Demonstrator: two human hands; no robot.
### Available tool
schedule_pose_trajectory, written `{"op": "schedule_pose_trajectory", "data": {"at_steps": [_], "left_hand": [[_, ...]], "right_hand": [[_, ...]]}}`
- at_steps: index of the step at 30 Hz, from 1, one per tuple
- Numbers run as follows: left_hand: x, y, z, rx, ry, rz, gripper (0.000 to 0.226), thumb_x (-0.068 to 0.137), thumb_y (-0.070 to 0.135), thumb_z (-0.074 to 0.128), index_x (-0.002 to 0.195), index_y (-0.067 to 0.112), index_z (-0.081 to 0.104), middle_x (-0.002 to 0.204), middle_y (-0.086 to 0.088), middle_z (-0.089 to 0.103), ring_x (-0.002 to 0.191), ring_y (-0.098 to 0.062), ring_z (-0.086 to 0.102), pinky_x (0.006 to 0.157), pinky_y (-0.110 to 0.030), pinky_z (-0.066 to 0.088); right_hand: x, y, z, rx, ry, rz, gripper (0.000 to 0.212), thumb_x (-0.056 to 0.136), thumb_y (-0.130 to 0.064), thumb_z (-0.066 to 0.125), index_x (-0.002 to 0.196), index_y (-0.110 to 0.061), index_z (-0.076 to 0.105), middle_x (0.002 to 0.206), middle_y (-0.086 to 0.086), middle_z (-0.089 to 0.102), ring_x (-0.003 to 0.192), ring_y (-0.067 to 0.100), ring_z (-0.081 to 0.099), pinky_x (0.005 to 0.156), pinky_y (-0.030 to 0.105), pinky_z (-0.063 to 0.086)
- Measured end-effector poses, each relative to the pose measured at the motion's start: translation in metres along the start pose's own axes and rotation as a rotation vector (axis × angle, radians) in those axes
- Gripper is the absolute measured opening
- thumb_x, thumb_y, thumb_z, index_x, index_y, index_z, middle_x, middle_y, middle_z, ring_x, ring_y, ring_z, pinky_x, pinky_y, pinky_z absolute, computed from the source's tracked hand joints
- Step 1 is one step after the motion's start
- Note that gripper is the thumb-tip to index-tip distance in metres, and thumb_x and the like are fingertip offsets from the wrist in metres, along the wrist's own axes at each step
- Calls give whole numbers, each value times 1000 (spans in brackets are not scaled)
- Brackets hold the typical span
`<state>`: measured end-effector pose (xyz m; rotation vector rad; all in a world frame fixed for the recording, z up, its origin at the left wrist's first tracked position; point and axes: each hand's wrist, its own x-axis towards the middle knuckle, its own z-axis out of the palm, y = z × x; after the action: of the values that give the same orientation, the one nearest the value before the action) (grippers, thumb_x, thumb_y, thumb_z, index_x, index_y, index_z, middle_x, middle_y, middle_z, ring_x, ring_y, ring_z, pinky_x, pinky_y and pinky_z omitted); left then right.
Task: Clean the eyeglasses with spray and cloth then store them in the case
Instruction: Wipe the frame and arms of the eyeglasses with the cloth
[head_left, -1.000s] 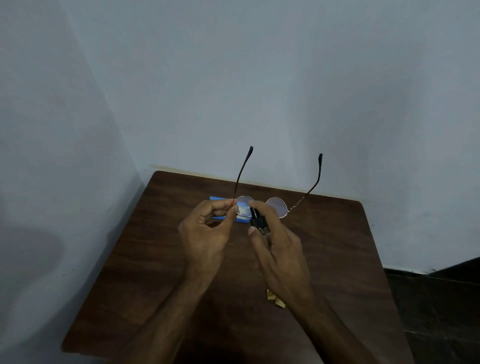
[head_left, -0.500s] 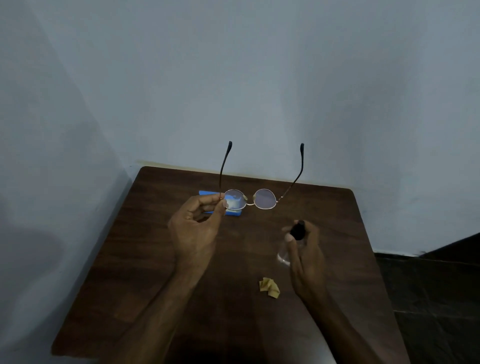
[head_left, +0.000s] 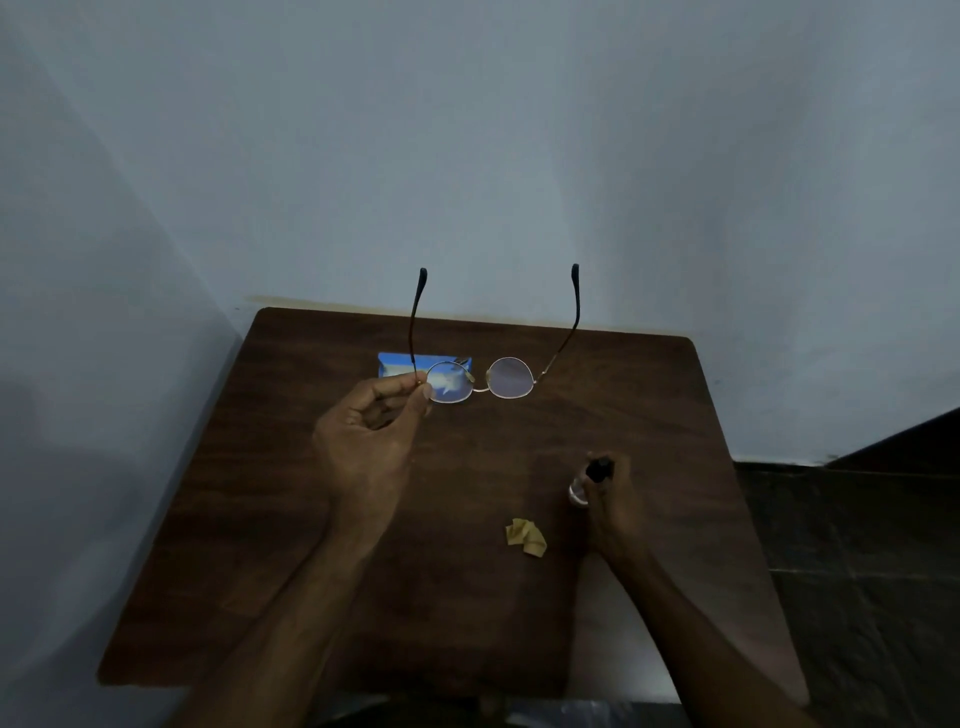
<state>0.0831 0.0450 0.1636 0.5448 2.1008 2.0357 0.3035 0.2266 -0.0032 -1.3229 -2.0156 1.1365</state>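
Eyeglasses are pinched at the hinge by the left hand above the counter while the spray bottle, clasped by the right hand, is being set down, so the yellow cloth is probably to be picked up next.

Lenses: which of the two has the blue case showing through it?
The lens beside the left hand, which pinches the frame at that hinge. The blue case lies behind it; the other lens shows only brown table.

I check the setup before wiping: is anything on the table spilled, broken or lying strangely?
Nothing stands out. The left hand holds the eyeglasses level above the table, the right hand holds the spray bottle, and the crumpled yellow cloth lies nearby. No spill shows.
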Motion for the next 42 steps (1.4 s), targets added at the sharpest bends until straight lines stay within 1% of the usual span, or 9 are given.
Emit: {"op": "schedule_pose_trajectory", "data": {"at_steps": [4,13,17,22,26,31,36,39,42], "left_hand": [[-1,-1,1,-19,-9,5,26,85,3,83,110,4,78,102,-1,81,94,-14,80,87,-42,65],[-5,-3,4,-68,-44,-5,24,86,2,82,109,5,78,100,2,82,93,-15,80,84,-32,65],[-6,-5,2,-68,-39,-10,24,86,3,82,109,4,78,100,1,81,93,-14,80,85,-32,65],[-8,-6,-1,-82,-62,-47,22,86,4,82,108,8,79,100,1,82,92,-16,80,86,-36,66],[-8,-10,-7,-73,-72,-61,24,85,8,83,109,8,79,101,0,82,94,-21,80,90,-47,64],[-9,-5,-12,-66,-59,-24,25,84,6,84,108,11,79,99,4,82,91,-16,80,86,-44,66],[-4,-10,-21,11,-35,22,27,84,8,85,110,9,80,100,1,82,90,-16,80,84,-46,66],[-1,-9,-24,77,-30,95,28,83,9,87,110,10,80,100,3,81,91,-10,79,85,-38,66],[-1,-2,-22,130,-54,175,27,82,11,88,108,12,81,100,6,81,92,-4,77,86,-30,64]], "right_hand": [[1,2,-1,-8,2,28,34,99,-16,66,111,-42,47,101,-9,67,89,4,67,74,34,54],[-22,8,-1,85,85,199,68,87,-26,83,143,-18,46,126,-12,60,109,3,62,90,27,50],[-57,6,10,-14,151,382,39,92,-27,76,124,-13,57,106,1,67,102,25,68,79,31,44],[-73,6,43,-341,-118,158,21,100,-41,61,105,-21,61,103,0,63,97,25,64,75,36,49],[-62,-8,66,-579,-271,-29,30,104,-40,49,122,-17,57,131,8,55,111,30,60,84,41,51],[-59,-18,82,-670,-446,-139,35,103,-26,51,137,-17,56,136,9,55,115,32,61,89,41,52],[-74,-80,68,-264,-229,-196,4,89,-17,74,89,-20,72,93,-5,68,87,21,67,71,35,50],[-90,-163,35,32,18,-424,15,87,-4,77,93,-17,78,96,-6,72,89,15,69,75,33,57],[-86,-233,6,12,171,-637,11,90,-9,74,101,-7,78,107,3,69,96,7,63,87,10,48]]}}
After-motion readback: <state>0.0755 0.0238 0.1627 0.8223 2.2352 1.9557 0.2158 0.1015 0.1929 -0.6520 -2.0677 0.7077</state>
